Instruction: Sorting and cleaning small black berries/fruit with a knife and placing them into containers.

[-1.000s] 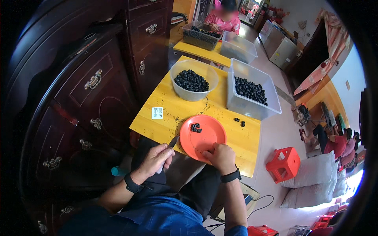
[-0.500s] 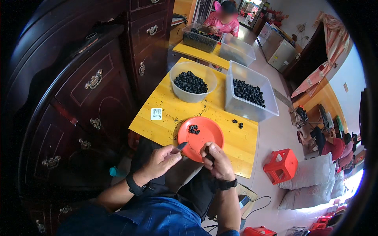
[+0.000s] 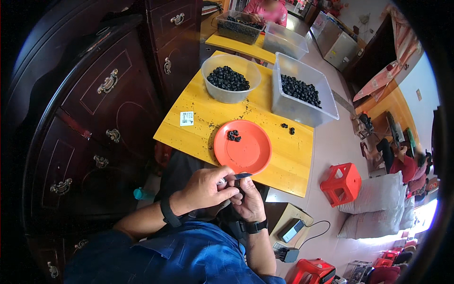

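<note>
My left hand (image 3: 205,187) is closed round a small knife (image 3: 242,175), its dark blade pointing right. Close against it, my right hand (image 3: 250,204) pinches a small black part, mostly hidden by the fingers, right by the blade. Both hands are in front of my body, at the near edge of an orange-red plate (image 3: 250,149). Several black ring-shaped parts (image 3: 234,136) lie together on the plate's left side.
On the yellow table (image 3: 288,168) stand a round clear tub (image 3: 229,98) and a rectangular clear bin (image 3: 307,113), both holding black parts. A few loose parts (image 3: 292,131) and a white card (image 3: 187,119) lie there too. A person (image 3: 269,10) sits beyond; a red stool (image 3: 340,184) stands right.
Both hands have come together below the plate, the knife blade moving right to the part in my right hand. The view has shifted, so the table appears higher.
</note>
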A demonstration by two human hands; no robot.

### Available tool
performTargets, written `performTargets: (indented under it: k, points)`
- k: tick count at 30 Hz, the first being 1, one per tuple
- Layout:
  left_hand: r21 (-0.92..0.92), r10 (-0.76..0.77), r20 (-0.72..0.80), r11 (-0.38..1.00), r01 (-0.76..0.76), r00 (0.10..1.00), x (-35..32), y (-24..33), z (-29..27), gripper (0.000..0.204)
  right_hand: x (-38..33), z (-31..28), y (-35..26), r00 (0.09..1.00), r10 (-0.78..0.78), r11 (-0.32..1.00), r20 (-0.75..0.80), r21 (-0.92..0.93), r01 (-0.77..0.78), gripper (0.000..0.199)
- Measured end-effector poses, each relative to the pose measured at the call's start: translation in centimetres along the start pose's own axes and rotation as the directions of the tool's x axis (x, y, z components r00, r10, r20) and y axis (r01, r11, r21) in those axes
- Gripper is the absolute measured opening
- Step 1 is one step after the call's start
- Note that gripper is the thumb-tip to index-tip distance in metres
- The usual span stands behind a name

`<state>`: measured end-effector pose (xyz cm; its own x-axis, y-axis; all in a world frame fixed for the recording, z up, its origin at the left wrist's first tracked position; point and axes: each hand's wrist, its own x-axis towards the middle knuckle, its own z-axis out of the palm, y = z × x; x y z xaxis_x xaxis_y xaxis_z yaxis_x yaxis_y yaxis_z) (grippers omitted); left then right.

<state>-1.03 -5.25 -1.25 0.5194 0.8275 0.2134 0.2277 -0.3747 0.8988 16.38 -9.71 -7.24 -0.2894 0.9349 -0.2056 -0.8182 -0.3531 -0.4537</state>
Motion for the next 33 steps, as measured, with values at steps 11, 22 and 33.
performTargets:
  k: [11, 22, 33]
  points:
    - [-0.059, 0.049, -0.026, 0.997, -0.051, 0.998, -0.3, -1.3, 1.2, 0.026, -0.8, 1.0, 1.0, 0.994, -0.073, 0.997, -0.078, -0.009, 0.072, 0.013]
    - [-0.459, -0.111, 0.135, 0.874, 0.161, 0.985, 0.0, -3.1, 0.9, 0.024, -0.8, 0.4, 1.5, 0.996, -0.052, 0.988, -0.074, 0.139, 0.062, 0.009]
    - [0.091, 0.022, 0.163, 0.995, -0.037, 0.986, 0.7, -1.0, -0.5, 0.036, -1.0, -0.1, 1.5, 0.996, -0.006, 0.965, -0.086, 0.26, 0.028, 0.014]
